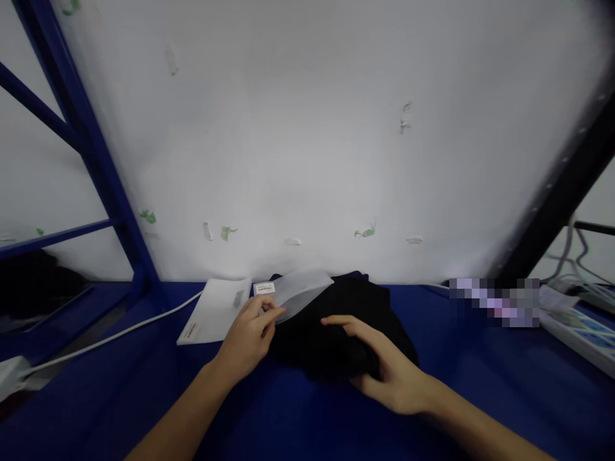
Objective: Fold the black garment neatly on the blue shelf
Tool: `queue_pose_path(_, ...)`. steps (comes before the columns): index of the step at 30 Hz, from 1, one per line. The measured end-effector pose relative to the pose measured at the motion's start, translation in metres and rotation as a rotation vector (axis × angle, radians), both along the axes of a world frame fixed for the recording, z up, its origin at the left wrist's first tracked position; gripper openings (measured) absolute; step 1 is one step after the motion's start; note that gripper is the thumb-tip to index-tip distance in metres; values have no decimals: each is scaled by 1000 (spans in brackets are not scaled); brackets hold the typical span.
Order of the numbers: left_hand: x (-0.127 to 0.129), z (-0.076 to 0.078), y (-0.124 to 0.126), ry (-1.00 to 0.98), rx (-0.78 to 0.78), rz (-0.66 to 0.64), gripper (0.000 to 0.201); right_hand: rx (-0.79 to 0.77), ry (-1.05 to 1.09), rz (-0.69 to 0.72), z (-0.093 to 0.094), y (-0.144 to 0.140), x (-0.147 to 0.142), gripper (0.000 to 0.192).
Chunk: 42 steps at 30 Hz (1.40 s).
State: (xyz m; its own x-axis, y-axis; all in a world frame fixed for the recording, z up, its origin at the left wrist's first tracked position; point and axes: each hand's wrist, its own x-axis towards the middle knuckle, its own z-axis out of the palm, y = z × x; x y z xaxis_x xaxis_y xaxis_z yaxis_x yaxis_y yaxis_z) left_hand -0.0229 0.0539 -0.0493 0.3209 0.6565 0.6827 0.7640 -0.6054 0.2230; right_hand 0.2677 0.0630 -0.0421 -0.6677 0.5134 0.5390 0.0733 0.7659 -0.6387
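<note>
My left hand pinches the near edge of a translucent frosted plastic bag between thumb and fingers. A small white label shows at the bag's left end. Under and to the right of the bag lies a bunched black cloth item, perhaps a garment. My right hand is at the cloth's near right side, index finger stretched over it and thumb apart below; its other fingers are partly hidden. Left of my left hand, a flat white packet with a printed label rests on the blue table.
A white cable runs along the table at left to a white box-like object. Blue frame posts stand at left, a black post at right. A white tray and cables are at far right. A white wall rises behind.
</note>
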Motion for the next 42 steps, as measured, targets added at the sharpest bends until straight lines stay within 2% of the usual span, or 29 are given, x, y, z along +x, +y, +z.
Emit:
queue_pose_path(3, 9, 0, -5, 37, -27, -42, 38, -35, -38, 107, 1, -6, -2, 61)
queue_pose_path(6, 18, 1, -11, 46, -67, -128, 49, -82, -65, 158, 3, -9, -4, 64)
queue_pose_path(10, 25, 4, -17, 17, -116, -228, 65, -184, -91, 69, 4, -8, -5, 62)
queue_pose_path(13, 27, 6, -20, 14, -119, -216, 73, -248, -93, -31, 1, -5, -5, 64)
queue_pose_path(18, 32, 9, -24, 19, -78, -205, 71, -338, -62, -105, -3, -2, -6, 65)
queue_pose_path(26, 43, 9, -29, 62, -54, -227, 75, -360, -41, -196, -7, -2, -11, 67)
queue_pose_path(33, 47, 7, -31, 60, -97, -291, 76, -582, 40, -210, -12, 1, -16, 65)
queue_pose_path(38, 52, 5, -31, 16, -28, -290, 70, -680, 158, -227, -13, 1, -23, 57)
queue_pose_path(42, 56, 2, -33, 26, 22, -282, 65, -834, 238, -227, -13, -2, -29, 57)
